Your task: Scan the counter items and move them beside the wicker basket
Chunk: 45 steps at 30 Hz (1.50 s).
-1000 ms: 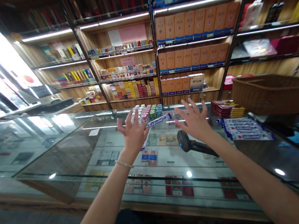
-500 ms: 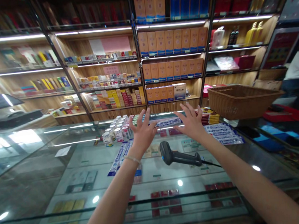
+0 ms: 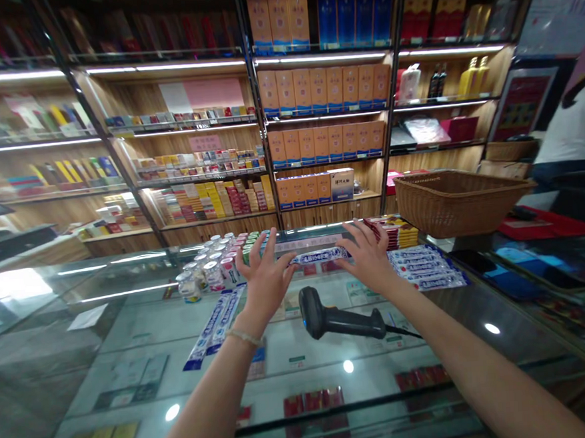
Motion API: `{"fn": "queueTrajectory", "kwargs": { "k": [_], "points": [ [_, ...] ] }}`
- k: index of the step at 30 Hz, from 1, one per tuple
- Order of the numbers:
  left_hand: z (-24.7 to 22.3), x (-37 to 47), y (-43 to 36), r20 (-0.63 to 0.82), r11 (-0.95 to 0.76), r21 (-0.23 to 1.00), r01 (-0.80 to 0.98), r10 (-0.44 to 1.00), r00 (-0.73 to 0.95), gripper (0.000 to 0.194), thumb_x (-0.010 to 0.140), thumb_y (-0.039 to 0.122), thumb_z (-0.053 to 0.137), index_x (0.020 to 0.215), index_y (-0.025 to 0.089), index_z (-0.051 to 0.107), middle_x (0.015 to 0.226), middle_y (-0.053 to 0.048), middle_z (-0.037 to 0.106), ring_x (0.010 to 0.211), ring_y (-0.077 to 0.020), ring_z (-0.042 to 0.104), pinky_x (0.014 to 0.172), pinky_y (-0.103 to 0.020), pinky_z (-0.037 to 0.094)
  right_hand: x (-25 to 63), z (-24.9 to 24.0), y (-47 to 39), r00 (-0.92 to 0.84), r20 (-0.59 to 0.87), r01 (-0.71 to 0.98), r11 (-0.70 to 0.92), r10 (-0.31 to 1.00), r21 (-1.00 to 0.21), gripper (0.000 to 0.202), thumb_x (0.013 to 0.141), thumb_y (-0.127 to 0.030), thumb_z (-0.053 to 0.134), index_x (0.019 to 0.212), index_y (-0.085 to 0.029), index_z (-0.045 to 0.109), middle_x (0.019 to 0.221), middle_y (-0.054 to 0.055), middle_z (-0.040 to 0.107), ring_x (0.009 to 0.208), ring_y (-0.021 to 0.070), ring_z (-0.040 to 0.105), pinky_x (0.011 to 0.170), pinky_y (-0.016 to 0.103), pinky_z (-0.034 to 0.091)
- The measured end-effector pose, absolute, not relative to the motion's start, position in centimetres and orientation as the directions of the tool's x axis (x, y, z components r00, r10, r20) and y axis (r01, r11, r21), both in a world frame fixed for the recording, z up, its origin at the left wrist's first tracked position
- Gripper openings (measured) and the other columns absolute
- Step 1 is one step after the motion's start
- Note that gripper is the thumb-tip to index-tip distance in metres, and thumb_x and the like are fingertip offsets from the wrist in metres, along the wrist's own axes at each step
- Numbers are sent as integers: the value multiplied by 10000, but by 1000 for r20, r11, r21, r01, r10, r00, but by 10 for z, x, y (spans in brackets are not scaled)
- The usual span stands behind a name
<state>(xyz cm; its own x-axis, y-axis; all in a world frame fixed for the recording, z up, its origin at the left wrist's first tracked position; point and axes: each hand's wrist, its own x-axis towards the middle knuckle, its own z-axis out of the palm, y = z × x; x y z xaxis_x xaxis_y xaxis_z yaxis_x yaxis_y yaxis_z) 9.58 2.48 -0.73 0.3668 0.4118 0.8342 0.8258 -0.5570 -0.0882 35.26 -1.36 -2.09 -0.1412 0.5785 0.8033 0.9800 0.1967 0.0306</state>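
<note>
A slim blue-and-white stick packet (image 3: 320, 256) is stretched level between my two hands above the glass counter. My left hand (image 3: 264, 278) pinches its left end between thumb and forefinger, the other fingers raised. At the other end, my right hand (image 3: 368, 257) grips it the same way. Below the packet lies a black barcode scanner (image 3: 339, 319), its cable running right under my right forearm. Two similar packets (image 3: 214, 324) lie slanted by my left wrist. Beyond my right wrist, several more packets (image 3: 426, 268) lie in a row.
Small cans (image 3: 213, 274) stand grouped behind my left hand. Yellow-and-red boxes (image 3: 406, 231) are stacked at the back right, near a wicker basket (image 3: 461, 200). The glass counter (image 3: 144, 323) has goods beneath it. Shelves of boxes line the wall; a person (image 3: 571, 126) is at far right.
The view has shifted slightly, so the counter things appear lower and further left. Both hands still hold the packet, which now sits a little nearer the scanner.
</note>
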Motion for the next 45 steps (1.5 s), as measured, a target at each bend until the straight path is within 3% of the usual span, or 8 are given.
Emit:
{"fn": "queueTrajectory", "kwargs": {
  "k": [17,20,24,29,36,43,45],
  "points": [
    [-10,98,21,807,-578,-177,796,379,454,202,1004,329,524,987,256,712,1606,-92,473,1469,-319,416,1227,-641,51,356,-25,-19,-259,856,953,260,446,153,70,943,-323,674,948,-292,736,1370,34,686,1388,258,471,1217,543,77],
    [-9,98,20,800,-584,-144,799,406,442,225,1010,328,501,999,261,714,1616,-88,459,1479,-318,403,1234,-641,40,354,-22,-22,-218,833,959,270,509,87,110,953,-338,648,929,-295,747,1409,34,660,1414,272,436,1207,557,88],
    [-7,98,17,803,-567,-87,819,446,395,243,993,320,527,1158,312,705,1634,-78,432,1490,-324,388,1241,-642,33,354,-21,-22,-126,750,958,276,649,-78,214,976,-406,589,930,-297,768,1513,39,570,1460,316,363,1175,605,143],
    [-8,98,16,803,-611,-142,779,389,452,286,945,341,636,1226,372,679,1608,-44,475,1474,-315,416,1258,-619,-33,359,-24,-14,-85,633,932,286,769,-222,299,993,-459,540,911,-314,789,1520,14,560,1447,314,363,1150,605,231],
    [-15,94,19,795,-596,-228,770,343,500,188,895,388,721,1076,339,712,1589,-30,503,1470,-316,406,1253,-633,-54,361,-28,-11,-136,486,904,308,863,-295,347,1019,-490,488,962,-364,806,1498,-21,580,1421,284,394,1144,583,291],
    [-13,88,24,824,-587,-202,784,330,460,137,888,418,732,1005,346,730,1593,-13,497,1460,-328,413,1237,-652,-50,355,-30,-9,-78,555,919,276,828,-282,309,1001,-484,523,966,-337,793,1428,13,640,1378,297,464,1130,588,307],
    [-12,86,24,827,-573,-179,799,353,438,137,881,414,740,1000,345,734,1604,-11,482,1465,-335,405,1234,-662,-33,353,-27,-7,-9,572,917,236,820,-323,314,991,-506,521,1065,-331,771,1433,41,635,1364,308,486,1116,582,333]
  ]
}}
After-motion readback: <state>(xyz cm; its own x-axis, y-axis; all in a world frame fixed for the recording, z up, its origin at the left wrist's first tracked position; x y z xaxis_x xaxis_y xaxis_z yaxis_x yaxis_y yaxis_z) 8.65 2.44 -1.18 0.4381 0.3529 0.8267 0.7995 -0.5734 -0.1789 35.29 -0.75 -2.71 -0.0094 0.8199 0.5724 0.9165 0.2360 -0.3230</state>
